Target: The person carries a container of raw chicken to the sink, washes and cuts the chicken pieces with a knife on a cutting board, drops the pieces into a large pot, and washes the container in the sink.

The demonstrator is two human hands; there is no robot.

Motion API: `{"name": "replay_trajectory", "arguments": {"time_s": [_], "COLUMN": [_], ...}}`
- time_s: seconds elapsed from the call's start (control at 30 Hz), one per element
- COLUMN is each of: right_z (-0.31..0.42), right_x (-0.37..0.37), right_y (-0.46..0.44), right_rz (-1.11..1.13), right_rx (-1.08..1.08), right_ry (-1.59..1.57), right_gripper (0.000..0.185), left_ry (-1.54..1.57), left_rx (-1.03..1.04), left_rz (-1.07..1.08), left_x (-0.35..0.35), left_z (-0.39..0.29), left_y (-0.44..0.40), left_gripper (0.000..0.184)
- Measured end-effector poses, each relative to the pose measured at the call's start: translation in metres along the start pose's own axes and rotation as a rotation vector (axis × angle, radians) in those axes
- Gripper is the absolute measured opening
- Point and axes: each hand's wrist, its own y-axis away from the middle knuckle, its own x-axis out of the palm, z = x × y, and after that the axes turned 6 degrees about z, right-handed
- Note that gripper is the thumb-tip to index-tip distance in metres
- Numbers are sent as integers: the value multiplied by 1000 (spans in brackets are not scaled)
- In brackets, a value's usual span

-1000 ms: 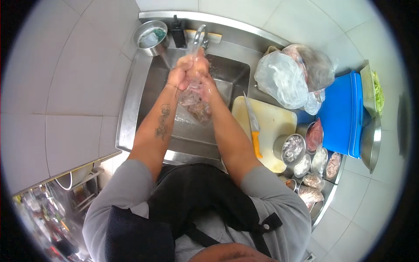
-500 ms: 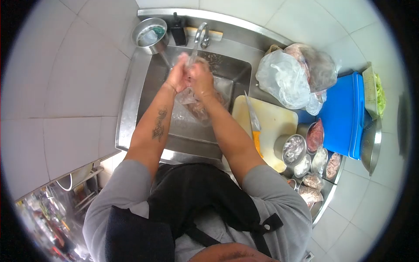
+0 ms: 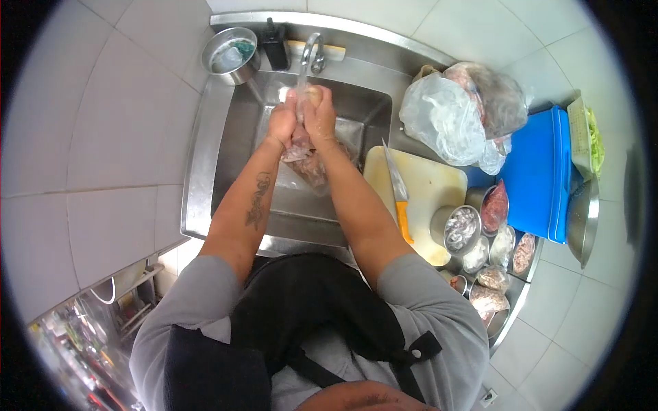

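My left hand [image 3: 282, 123] and my right hand [image 3: 319, 122] are close together under the running tap [image 3: 312, 44], fingers curled. Between them is a wet, pinkish piece of meat [image 3: 300, 134]. A pale, rounded part shows at the top, by my right fingers; water and fingers hide the rest. Just below my wrists, a clear plastic bag of brownish-pink meat [image 3: 312, 170] lies in the steel sink [image 3: 301, 225]. I cannot tell whether the piece and the bag are joined.
Right of the sink, a yellow-handled knife [image 3: 401, 214] lies on a white cutting board [image 3: 435, 181]. Steel containers of cut food [image 3: 460, 229] crowd the board's right side. Plastic bags [image 3: 445, 120] and a blue bin [image 3: 538, 178] stand behind. A steel pot [image 3: 232, 58] and black bottle [image 3: 275, 46] flank the sink's back-left corner.
My hands, blurred together under the tap before, now show more clearly and sit slightly apart. The pinkish piece between them has come into view. The bag stays in the sink.
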Motion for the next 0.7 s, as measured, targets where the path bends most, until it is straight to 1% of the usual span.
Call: {"name": "replay_trajectory", "arguments": {"time_s": [0.07,0.1,0.13,0.17,0.23,0.27,0.3,0.33,0.37,0.4,0.43,0.47,0.5,0.53,0.57,0.6,0.63,0.67,0.7], "right_z": [-2,-6,-15,-24,-35,-39,-40,-25,-10,3,4,2,0,1,1,-5,-79,-79,-47], "right_x": [3,6,10,12,11,12,13,7,-2,-10,-16,-24,-31,-35,-35,-28,-15,-24,-36], "right_y": [-13,-21,-27,-31,-35,-32,-30,-24,-15,-6,-1,1,3,4,9,16,11,25,42], "right_rz": [-98,-93,-120,-147,-102,13,130,142,331,523,548,590,643,636,645,667,757,888,924], "right_rx": [177,173,327,481,499,379,255,256,368,478,477,502,520,551,574,555,296,418,382], "right_ry": [8,5,-251,-509,-485,-338,-191,-192,-468,-748,-757,-653,-550,-409,-269,-108,118,-115,-55], "right_gripper": [43,43,41,39,41,45,48,48,50,53,53,60,67,74,81,72,71,69,65], "left_ry": [-53,99,248,245,14,13,-124,-257,-250,-176,-109,-111,-174,-249,-270,-277,-250,-224,-409], "left_rx": [7,48,88,90,-23,-26,-29,-34,-38,83,210,215,369,525,424,320,346,380,612], "left_rz": [-17,40,100,99,219,215,204,188,170,132,89,59,52,30,32,21,40,57,-11], "left_x": [2,3,4,1,-6,-11,-16,-22,-28,-36,-47,-60,-74,-93,-100,-100,-113,-126,-143], "left_z": [-2,0,-3,-8,-35,-46,-58,-62,-55,-39,-26,-12,0,1,-20,-37,-32,-15,6], "left_y": [8,7,10,12,29,35,38,39,35,27,22,22,23,30,70,113,127,138,145], "left_gripper": [63,60,57,57,37,37,35,35,35,36,37,37,34,33,32,33,36,39,39]}}
